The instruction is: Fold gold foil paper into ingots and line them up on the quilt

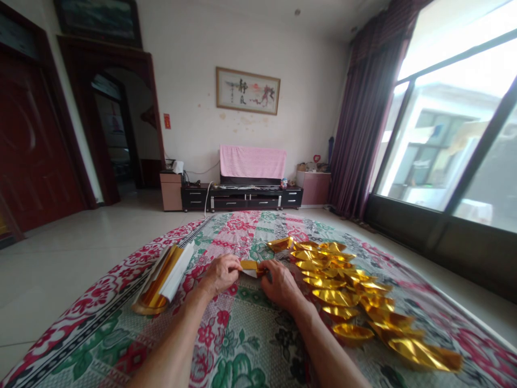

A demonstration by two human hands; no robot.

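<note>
Midway between the left and right edges of the patterned cloth [232,334], the gold foil piece [249,265] should be light, slick and easily creased, best taken by its ends. The left hand's [223,274] fingers pinch its left end, nearly closed; the right hand's [281,282] likewise its right.

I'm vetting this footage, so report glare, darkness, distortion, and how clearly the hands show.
Head view: window partly washed out to white; head view: bright glints on the gold pieces; head view: door dim and, like the curtain, leaning, probably lens distortion; head view: left hand and right hand readable, gold foil between them short on detail.
</note>
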